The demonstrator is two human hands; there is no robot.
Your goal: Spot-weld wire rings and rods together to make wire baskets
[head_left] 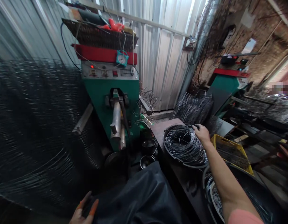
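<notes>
My right hand (201,133) reaches out to the far right rim of a round black basin (167,149) heaped with thin metal wire rings (181,141). Its fingers, with dark tips, are bent closed at the rim; whether they hold a ring or the rim itself is hidden. At the bottom left, my left hand (84,213) has thumb and fingers apart with nothing between them, and orange covers show on its fingers. It is beside the dark apron or cloth (144,196) over my lap. A tall mass of stacked wire rings (41,124) stands left of it.
Ahead stands a green welding-type machine (97,96) with a protruding metal arm (116,119) and a basket (99,39) on top. A second large basin (205,193) and a yellow crate (247,161) are at right. Small round pans (147,161) sit below the machine.
</notes>
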